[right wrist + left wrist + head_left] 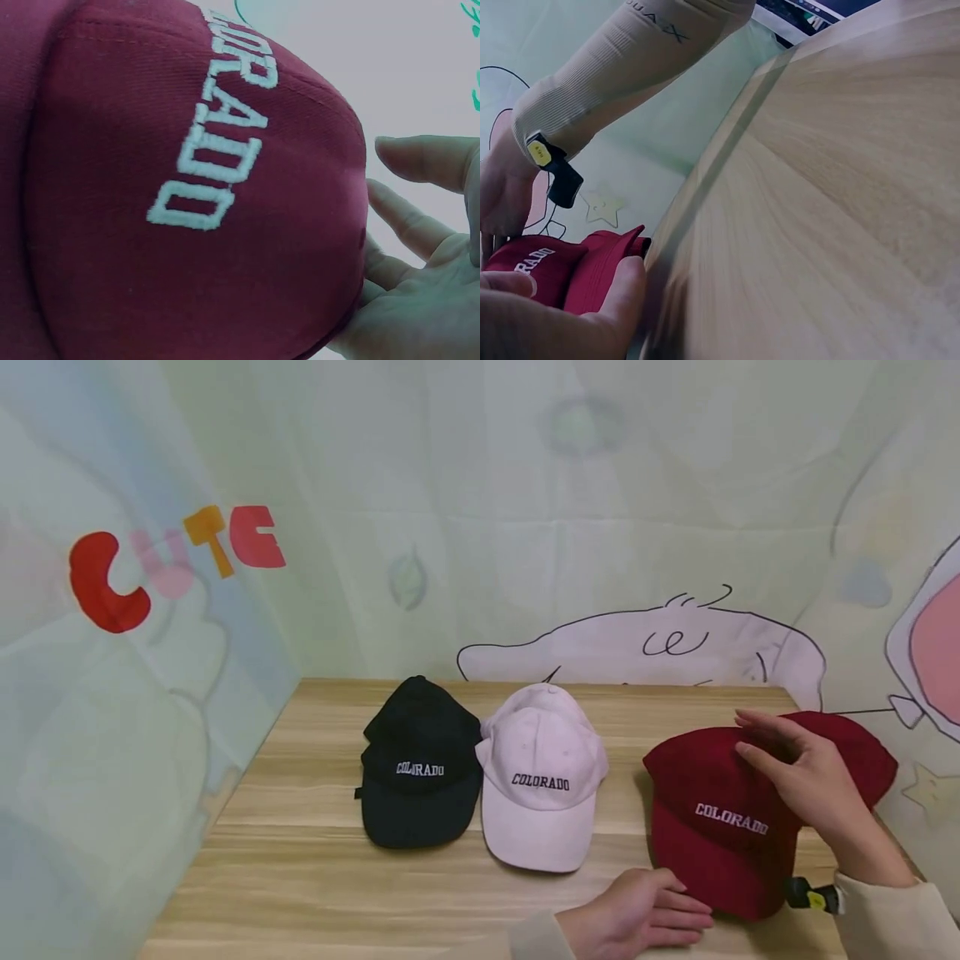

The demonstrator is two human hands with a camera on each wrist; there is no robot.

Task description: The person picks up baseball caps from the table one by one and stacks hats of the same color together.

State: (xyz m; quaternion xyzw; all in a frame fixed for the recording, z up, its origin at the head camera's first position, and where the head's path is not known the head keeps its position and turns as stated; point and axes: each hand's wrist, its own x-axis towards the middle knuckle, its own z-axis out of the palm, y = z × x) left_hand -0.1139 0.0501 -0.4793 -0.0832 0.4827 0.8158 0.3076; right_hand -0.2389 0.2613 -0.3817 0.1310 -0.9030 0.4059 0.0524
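A dark red cap lettered COLORADO rests at the right of the table, brim facing me. Behind it to the right shows another red shape like a cap, partly covered by my right hand. That hand is at the crown, its thumb and fingers spread; in the right wrist view the fingers extend along the crown's edge, and contact is unclear. Low beside the brim lies my left hand, fingers straight and reaching to the brim's edge. The left wrist view shows its thumb near the red brim.
Left of the red cap stand a pale pink cap and a black cap, each lettered COLORADO, with similar-coloured fabric showing behind. They sit side by side on the wooden table. A printed curtain hangs around the table.
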